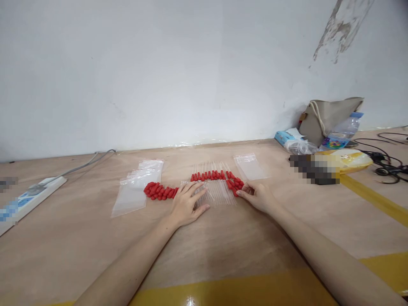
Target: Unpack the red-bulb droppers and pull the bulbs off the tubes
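Glass droppers with red rubber bulbs lie in the middle of the table. One row of red bulbs (208, 175) has its thin tubes pointing to the wall. A layer of clear tubes (221, 193) lies in front of that row. My left hand (188, 204) rests palm down with fingers spread over the left end of the tubes, partly hiding a pile of red bulbs (157, 191). At the right end of the tubes, my right hand (256, 196) has thumb and fingertips closed at a red dropper bulb (235, 185) in a small cluster.
Clear zip bags (134, 189) lie overlapping at the left, and another zip bag (251, 166) lies behind my right hand. A power strip (41, 193) is at the far left. At the right are a tissue pack (285, 137), a grey bag (328, 117) and black cables (389, 165).
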Demonstrator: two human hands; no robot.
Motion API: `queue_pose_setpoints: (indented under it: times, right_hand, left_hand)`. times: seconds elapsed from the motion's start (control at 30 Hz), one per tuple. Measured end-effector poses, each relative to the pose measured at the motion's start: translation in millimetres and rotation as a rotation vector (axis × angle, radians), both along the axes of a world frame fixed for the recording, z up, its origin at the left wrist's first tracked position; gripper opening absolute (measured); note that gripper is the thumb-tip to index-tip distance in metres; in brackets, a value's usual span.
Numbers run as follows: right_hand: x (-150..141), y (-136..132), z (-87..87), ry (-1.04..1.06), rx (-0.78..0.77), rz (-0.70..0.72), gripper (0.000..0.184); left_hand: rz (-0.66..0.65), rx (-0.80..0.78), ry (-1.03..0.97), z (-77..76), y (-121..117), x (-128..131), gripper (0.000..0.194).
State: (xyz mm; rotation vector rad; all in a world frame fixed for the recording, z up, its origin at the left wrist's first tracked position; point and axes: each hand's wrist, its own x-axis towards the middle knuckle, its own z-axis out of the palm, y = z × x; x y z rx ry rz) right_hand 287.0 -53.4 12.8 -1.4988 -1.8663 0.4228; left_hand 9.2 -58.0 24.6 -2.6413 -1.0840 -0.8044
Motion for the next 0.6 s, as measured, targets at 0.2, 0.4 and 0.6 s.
queue_pose_setpoints:
  times: [0.2, 0.4, 0.6]
  right_hand:
    - [-5, -1, 6.3, -0.028, 0.245, -0.052, 0.024]
    - [-21, -2, 10.2, -0.269, 0.446, -0.094, 0.018]
    - [-37, 30, 26.8, -0.323, 0.246, -0.188, 0.025]
  left_hand:
    - [-0.064, -0.1, 0.184, 7.0, 2, 3, 0.044]
    - [-0.061, -0.114, 0.096, 7.1, -1, 0, 0.033]
    - [-0.037, -0.115, 0.041, 3.7, -1, -1, 0.037]
